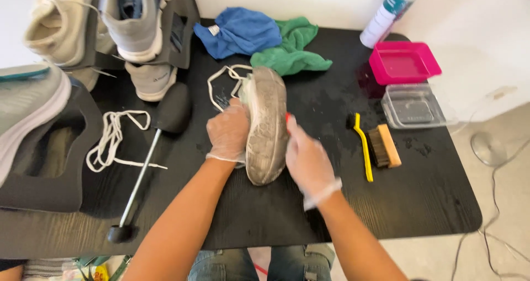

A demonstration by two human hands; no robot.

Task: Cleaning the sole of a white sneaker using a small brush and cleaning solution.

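Left hand (227, 131) gripped a shoe (266, 125) on edge, sole turned up for cleaning.
Right hand (307, 160) clasped a red-tipped tool at the sole's far side; brushes (375, 144) lay near on the table (419, 198).

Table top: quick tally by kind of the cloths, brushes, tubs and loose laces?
Cloths: 2, blue cloth and green cloth
Brushes: 2, yellow brush and wooden brush
Tubs: 2, pink tub and clear tub
Loose laces: 1, white lace
Total: 7

Head camera looks steeply down, close over the black table (419, 203).
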